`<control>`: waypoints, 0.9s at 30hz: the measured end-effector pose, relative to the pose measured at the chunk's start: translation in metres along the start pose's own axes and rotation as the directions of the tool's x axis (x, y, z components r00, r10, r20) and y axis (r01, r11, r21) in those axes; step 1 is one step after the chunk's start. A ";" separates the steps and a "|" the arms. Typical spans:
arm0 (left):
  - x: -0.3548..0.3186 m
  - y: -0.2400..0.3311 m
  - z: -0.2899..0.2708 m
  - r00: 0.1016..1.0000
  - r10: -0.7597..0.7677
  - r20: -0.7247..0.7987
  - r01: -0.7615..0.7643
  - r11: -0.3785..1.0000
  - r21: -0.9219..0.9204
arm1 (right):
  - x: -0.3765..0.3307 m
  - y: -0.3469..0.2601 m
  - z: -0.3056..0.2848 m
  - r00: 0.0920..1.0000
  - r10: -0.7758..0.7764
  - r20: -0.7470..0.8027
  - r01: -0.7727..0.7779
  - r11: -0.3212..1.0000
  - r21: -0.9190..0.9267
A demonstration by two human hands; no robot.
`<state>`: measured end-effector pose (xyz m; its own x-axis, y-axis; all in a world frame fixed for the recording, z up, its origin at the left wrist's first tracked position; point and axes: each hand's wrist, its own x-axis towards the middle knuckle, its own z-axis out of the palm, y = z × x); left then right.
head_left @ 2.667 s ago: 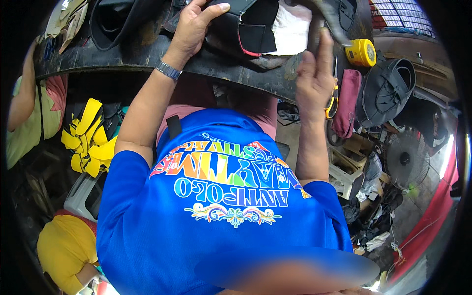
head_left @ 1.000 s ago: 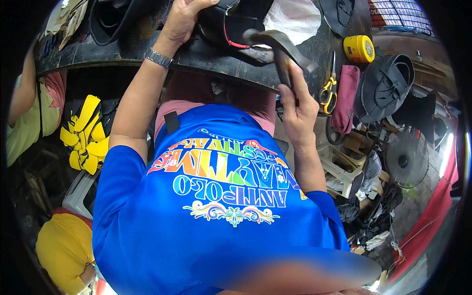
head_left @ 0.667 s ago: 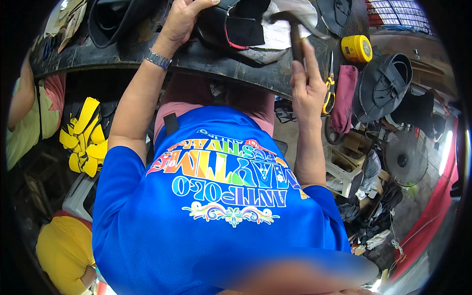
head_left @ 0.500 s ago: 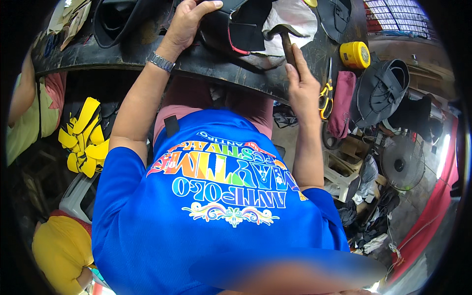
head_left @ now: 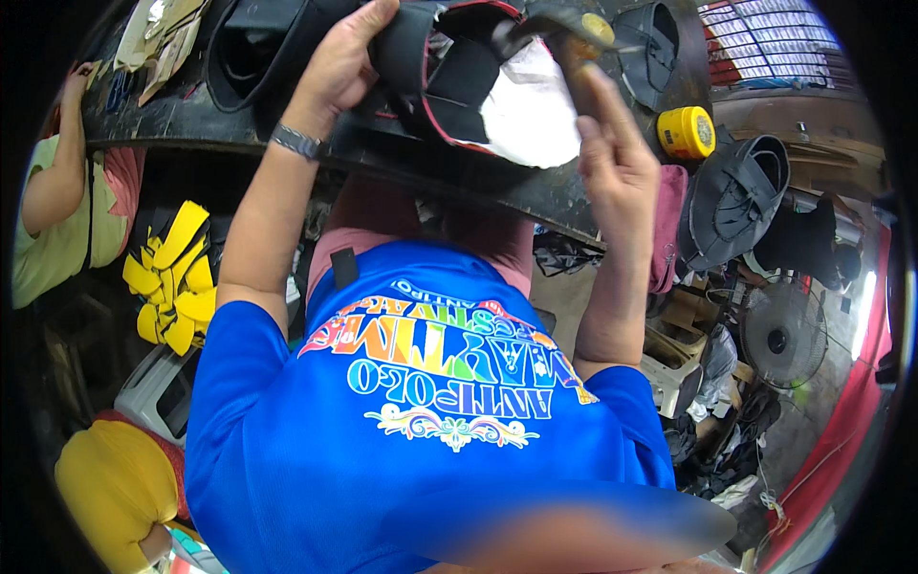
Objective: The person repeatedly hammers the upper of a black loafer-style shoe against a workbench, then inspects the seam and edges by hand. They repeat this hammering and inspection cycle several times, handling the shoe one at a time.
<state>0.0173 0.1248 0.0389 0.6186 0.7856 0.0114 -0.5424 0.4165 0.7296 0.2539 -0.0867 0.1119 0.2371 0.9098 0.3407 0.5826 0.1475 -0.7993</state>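
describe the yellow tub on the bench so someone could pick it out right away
Start at the dark workbench across the top, then move to its right end, just past the right hand. The yellow tub stands there, left of a black sandal. It is the one small, round, bright yellow thing on the dark top.

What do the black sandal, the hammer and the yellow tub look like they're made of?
Sandal: matte black leather or synthetic, with red edging on the straps; which one is unclear. Hammer: brown, probably wooden handle with a dull dark head, likely metal. Yellow tub: smooth, glossy, probably plastic, possibly painted tin.
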 end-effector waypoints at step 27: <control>0.026 0.019 -0.004 0.977 -0.135 -0.163 0.177 0.943 0.280 | -0.019 0.023 0.016 0.996 0.050 -0.078 -0.052 0.998 -0.024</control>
<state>0.0207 0.1547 0.0498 0.5847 0.7865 -0.1988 -0.2430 0.4036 0.8821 0.2504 -0.0945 0.0786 0.3259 0.8827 0.3385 0.5878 0.0912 -0.8039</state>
